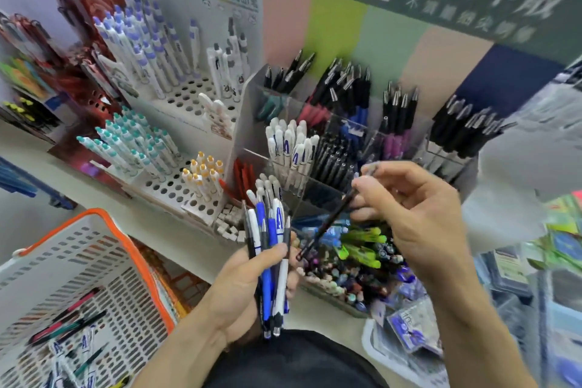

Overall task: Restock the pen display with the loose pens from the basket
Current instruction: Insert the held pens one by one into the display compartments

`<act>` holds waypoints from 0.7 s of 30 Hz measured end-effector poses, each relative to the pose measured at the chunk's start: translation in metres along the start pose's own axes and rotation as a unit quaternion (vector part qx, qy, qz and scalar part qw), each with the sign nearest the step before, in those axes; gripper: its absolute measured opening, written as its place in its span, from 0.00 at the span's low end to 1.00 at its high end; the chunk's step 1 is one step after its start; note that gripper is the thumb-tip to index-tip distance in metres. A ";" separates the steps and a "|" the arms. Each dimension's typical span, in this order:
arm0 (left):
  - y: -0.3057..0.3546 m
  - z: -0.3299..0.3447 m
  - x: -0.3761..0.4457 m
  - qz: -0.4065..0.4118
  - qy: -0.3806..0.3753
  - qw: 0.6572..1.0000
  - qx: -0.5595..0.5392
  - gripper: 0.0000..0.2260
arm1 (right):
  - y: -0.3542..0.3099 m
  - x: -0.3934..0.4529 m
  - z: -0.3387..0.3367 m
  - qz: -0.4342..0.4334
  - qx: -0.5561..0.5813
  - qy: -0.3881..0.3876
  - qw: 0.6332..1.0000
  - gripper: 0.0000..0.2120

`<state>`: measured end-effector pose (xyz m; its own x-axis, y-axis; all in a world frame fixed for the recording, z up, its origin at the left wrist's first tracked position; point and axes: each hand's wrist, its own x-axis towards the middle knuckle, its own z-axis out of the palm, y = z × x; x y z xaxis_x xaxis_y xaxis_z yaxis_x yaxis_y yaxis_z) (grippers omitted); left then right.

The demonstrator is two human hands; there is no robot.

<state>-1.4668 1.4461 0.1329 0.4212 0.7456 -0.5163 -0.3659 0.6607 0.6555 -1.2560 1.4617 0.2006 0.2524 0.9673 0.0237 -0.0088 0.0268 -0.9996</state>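
My left hand (245, 287) grips a bundle of loose pens (269, 249), blue, white and black, held upright in front of the shelf. To its right, my right hand (409, 211) pinches a single thin black pen (327, 224), slanted with its lower end near the bundle. Just behind both hands stands the clear acrylic pen display (252, 94), its compartments filled with black, white, blue and pink pens. The white basket with an orange rim (126, 249) sits at the lower left and holds several loose pens (69, 321).
White perforated pen stands (176, 186) with purple-, teal- and yellow-capped pens fill the shelf on the left. A tray of mixed pens and green highlighters (362, 249) lies below the display. Packaged stationery (409, 327) is at the lower right.
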 end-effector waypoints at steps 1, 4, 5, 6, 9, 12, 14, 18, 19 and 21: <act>0.001 0.001 0.001 0.002 -0.010 1.000 0.009 0.08 | -0.008 0.003 -0.003 -0.031 -0.001 0.032 0.999 0.04; 0.002 0.004 0.006 0.002 -0.027 0.999 0.027 0.11 | -0.027 0.012 -0.009 -0.161 -0.037 0.145 0.975 0.07; 0.002 0.006 0.007 0.003 -0.031 0.999 0.028 0.11 | -0.031 0.016 -0.010 -0.207 -0.049 0.174 0.961 0.08; 0.002 0.007 0.008 0.005 -0.035 0.999 0.025 0.11 | -0.033 0.019 -0.010 -0.248 -0.064 0.190 0.948 0.09; 0.002 0.010 0.008 0.005 -0.046 0.999 0.019 0.11 | -0.029 0.029 -0.008 -0.302 -0.132 0.175 0.928 0.10; 0.003 0.011 0.009 0.001 -0.045 0.999 0.024 0.15 | -0.020 0.034 -0.005 -0.279 -0.210 0.146 0.926 0.13; 0.003 0.011 0.009 0.005 -0.039 0.999 0.028 0.22 | -0.015 0.035 -0.002 -0.274 -0.253 0.128 0.919 0.14; 0.004 0.009 0.009 0.014 -0.029 0.999 0.027 0.30 | -0.006 0.040 0.003 -0.264 -0.344 0.075 0.898 0.07; 0.004 0.009 0.008 0.013 -0.030 0.999 0.029 0.29 | -0.005 0.041 0.004 -0.261 -0.366 0.065 0.891 0.04; 0.005 0.009 0.007 0.010 -0.033 0.999 0.033 0.29 | -0.002 0.043 0.004 -0.268 -0.416 0.057 0.867 0.02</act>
<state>-1.4582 1.4540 0.1379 0.4694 0.7502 -0.4657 -0.3214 0.6364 0.7012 -1.2492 1.5039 0.2035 0.0994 0.8397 0.5338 0.8286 0.2272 -0.5116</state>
